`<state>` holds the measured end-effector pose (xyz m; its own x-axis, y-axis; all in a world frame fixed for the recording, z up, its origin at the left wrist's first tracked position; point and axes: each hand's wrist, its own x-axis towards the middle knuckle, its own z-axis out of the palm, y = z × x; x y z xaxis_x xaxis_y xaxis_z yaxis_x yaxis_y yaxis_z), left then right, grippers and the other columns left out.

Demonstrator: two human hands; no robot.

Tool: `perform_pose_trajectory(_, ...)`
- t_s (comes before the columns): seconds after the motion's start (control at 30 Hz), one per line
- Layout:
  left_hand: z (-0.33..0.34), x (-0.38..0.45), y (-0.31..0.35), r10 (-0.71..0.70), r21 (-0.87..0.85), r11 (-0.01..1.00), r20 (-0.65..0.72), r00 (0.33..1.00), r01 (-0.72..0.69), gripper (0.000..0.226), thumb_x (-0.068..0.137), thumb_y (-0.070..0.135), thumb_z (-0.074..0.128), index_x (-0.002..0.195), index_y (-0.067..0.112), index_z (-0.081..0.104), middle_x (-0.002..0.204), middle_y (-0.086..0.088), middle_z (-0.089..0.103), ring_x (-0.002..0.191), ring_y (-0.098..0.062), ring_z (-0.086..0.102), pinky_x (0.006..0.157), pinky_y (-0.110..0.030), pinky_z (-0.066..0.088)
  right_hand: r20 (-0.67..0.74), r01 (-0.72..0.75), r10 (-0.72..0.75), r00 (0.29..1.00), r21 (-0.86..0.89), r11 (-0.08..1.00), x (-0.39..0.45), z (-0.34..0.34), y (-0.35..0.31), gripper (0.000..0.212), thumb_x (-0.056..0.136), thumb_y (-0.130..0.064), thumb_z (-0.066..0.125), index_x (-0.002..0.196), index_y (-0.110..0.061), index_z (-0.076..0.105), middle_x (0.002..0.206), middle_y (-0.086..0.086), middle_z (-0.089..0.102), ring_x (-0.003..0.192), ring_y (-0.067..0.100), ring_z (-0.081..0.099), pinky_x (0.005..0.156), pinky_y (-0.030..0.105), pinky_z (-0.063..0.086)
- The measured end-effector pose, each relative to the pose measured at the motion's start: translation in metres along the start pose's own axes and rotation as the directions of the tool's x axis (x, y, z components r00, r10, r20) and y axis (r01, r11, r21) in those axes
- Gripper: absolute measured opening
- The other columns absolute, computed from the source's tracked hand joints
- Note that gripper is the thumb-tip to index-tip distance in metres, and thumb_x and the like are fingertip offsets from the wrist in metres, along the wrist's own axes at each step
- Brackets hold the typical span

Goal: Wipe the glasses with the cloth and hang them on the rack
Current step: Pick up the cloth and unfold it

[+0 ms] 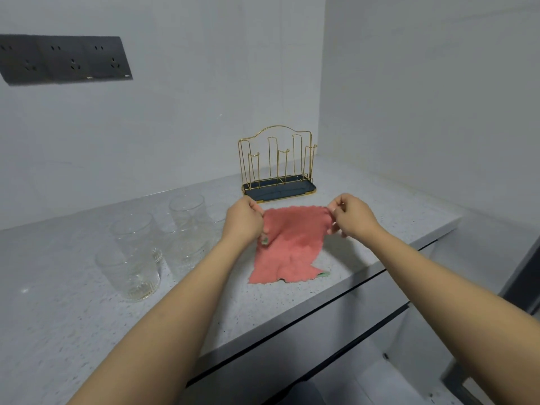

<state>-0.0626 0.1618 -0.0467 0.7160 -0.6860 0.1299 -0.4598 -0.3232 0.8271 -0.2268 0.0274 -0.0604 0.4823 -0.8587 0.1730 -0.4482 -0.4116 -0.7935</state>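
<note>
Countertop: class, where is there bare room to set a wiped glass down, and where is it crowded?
Bare countertop lies near the front edge, before the glasses, and right of the rack. Crowded: the glasses at left, and the middle, where both hands hold the pink cloth.

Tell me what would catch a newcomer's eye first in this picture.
Most striking is the pink cloth, stretched by its top corners between the left hand and right hand above the countertop. Behind it stands an empty gold wire rack; clear glasses cluster to the left.

Fuzzy matt cloth (pixel 292 244), clear ribbed glasses (pixel 131 258), shiny gold wire rack (pixel 277 159) (dark matt tray).
</note>
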Motion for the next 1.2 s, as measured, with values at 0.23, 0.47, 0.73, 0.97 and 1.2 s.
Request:
perform_pose_trajectory(0.23, -0.03, 0.007, 0.042, 0.209, 0.032, 0.978, -0.154, 0.966, -0.207, 0.022, 0.093, 0.004, 0.054, 0.076, 0.016, 0.052, 0.068, 0.002, 0.056, 0.075, -0.024, 0.064, 0.067, -0.03, 0.052, -0.164, 0.183, -0.182, 0.97, -0.009, 0.983, 0.006, -0.034, -0.043, 0.016, 0.095, -0.016, 0.047, 0.08, -0.018, 0.053, 0.068, -0.007, 0.057, 0.06, 0.007, 0.052, 0.055, 0.02, 0.039)
perform_pose_trajectory(0.47, -0.066, -0.011, 0.074, 0.115, 0.013, 0.993, 0.042, 0.992, -0.116, 0.02, 0.083, 0.002, 0.071, 0.069, 0.012, 0.062, 0.071, -0.008, 0.065, 0.068, -0.025, 0.064, 0.075, -0.033, 0.057, 0.077, 0.213, -0.234, 0.969, 0.215, 0.953, -0.02, -0.066, -0.075, 0.015, 0.089, -0.02, 0.062, 0.083, -0.011, 0.072, 0.051, -0.001, 0.055, 0.044, 0.008, 0.047, 0.048, 0.017, 0.042)
perform_pose_trajectory(0.73, -0.075, 0.006, 0.083, 0.038, 0.057, 0.997, 0.088, 0.995, -0.043, 0.006, 0.082, 0.001, 0.074, 0.084, 0.001, 0.068, 0.073, -0.01, 0.067, 0.06, -0.018, 0.061, 0.063, -0.026, 0.056, 0.275, 0.127, -0.216, 0.937, 0.307, 0.943, -0.009, -0.083, -0.074, 0.018, 0.086, -0.012, 0.065, 0.089, 0.006, 0.069, 0.053, -0.001, 0.057, 0.044, 0.003, 0.049, 0.05, 0.016, 0.041)
perform_pose_trajectory(0.97, 0.0, 0.049, 0.038, -0.042, 0.163, 0.986, 0.048, 0.998, 0.033, 0.012, 0.085, 0.008, 0.071, 0.074, 0.004, 0.066, 0.089, -0.016, 0.073, 0.092, -0.028, 0.07, 0.088, -0.035, 0.056, 0.125, 0.018, -0.022, 0.992, 0.029, 0.999, 0.049, -0.032, -0.018, 0.012, 0.085, -0.016, 0.067, 0.079, -0.007, 0.069, 0.066, 0.006, 0.067, 0.047, 0.003, 0.057, 0.036, 0.011, 0.034)
perform_pose_trajectory(1.2, 0.04, 0.034, -0.014, -0.04, 0.127, 0.991, 0.036, 0.999, 0.035, 0.033, 0.091, 0.01, 0.066, 0.061, 0.018, 0.056, 0.067, 0.004, 0.061, 0.064, -0.005, 0.054, 0.057, -0.019, 0.04, 0.137, -0.123, 0.094, 0.986, 0.224, 0.967, 0.044, 0.001, 0.028, 0.005, 0.085, -0.007, 0.065, 0.082, -0.004, 0.067, 0.075, 0.013, 0.068, 0.067, 0.021, 0.066, 0.065, 0.029, 0.058)
